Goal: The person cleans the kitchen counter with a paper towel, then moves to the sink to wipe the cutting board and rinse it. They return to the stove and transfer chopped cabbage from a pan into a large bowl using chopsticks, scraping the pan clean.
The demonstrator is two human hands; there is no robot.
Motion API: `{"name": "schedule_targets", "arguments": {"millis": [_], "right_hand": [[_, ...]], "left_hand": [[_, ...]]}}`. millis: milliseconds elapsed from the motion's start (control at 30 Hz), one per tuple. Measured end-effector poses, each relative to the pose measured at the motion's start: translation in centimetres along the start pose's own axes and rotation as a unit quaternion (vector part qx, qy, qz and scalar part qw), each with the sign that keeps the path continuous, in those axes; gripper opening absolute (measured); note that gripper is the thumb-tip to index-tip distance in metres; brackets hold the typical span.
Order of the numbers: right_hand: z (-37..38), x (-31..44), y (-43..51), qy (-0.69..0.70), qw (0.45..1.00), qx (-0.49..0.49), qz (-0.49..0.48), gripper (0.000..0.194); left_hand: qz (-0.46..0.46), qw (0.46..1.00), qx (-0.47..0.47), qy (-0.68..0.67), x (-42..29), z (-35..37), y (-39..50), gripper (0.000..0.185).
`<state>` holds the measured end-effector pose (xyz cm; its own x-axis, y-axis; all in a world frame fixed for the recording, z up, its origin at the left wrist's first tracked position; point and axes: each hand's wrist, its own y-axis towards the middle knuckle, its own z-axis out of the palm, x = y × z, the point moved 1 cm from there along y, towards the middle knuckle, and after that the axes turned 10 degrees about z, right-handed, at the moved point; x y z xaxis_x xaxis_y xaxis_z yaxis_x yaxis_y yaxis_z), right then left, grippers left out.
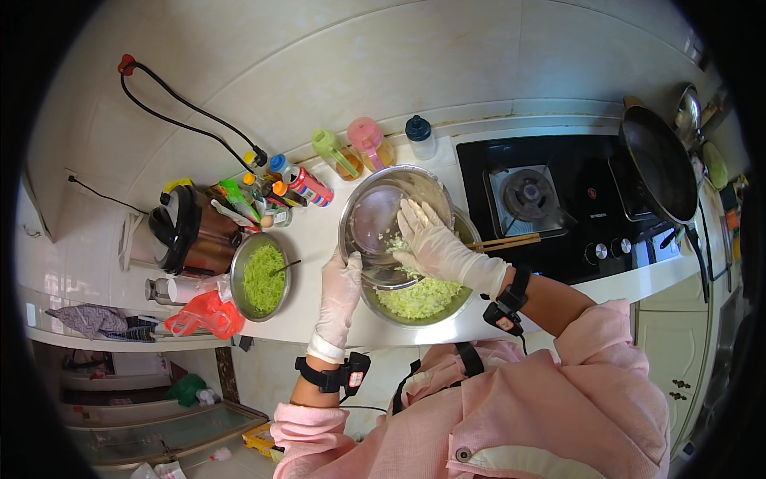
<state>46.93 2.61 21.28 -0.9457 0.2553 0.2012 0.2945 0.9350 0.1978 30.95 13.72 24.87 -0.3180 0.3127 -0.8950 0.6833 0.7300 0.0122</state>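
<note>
My left hand (342, 287), in a thin translucent glove, grips the near left rim of a steel bowl (376, 209). This bowl is tilted above a second steel bowl (461, 308), partly covering it. Finely chopped pale green vegetable (422, 299), cabbage-like, fills the lower bowl. My right hand (428, 242), also gloved, lies inside the tilted bowl with its fingers extended against the wall. Chopped bits (397, 242) cling beside its palm. Wooden chopsticks (508, 242) extend from behind my right hand over the hob's edge.
On the left stands a steel bowl of shredded green vegetable (263, 278) with a utensil in it. An electric pressure cooker (194, 230), a red plastic bag (209, 314), condiment bottles (287, 194) and oil jugs (366, 143) stand around. The gas hob (529, 191) and a wok (658, 164) are right.
</note>
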Motion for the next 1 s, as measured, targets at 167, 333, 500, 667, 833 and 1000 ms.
{"name": "schedule_targets", "arguments": {"millis": [167,333,500,667,833,1000], "right_hand": [[0.2,0.9,-1.1,0.083,0.986,0.125,-0.07,0.06],[-1.0,-1.1,-0.2,0.031,0.998,-0.034,-0.035,0.055],[0.3,-2.3,0.7,0.0,0.999,-0.034,-0.01,0.053],[2.8,-1.2,-1.0,0.035,0.996,0.004,-0.088,0.049],[3.7,-0.9,-1.0,0.361,0.932,-0.003,-0.012,0.037],[2.8,-1.5,-0.7,0.489,0.863,0.125,-0.013,0.03]], "left_hand": [[0.001,1.0,-0.003,-0.007,-0.5,-0.1,0.3,0.035],[-0.002,0.99,0.019,0.139,-1.4,-0.2,0.2,0.045],[-0.012,0.996,0.018,0.09,-1.9,0.6,0.4,0.05],[0.024,0.994,-0.005,0.106,-1.8,1.1,0.5,0.037],[0.038,0.991,0.003,0.129,-1.4,1.3,0.9,0.054],[0.081,0.99,-0.022,0.114,-1.0,1.7,1.1,0.056]]}}
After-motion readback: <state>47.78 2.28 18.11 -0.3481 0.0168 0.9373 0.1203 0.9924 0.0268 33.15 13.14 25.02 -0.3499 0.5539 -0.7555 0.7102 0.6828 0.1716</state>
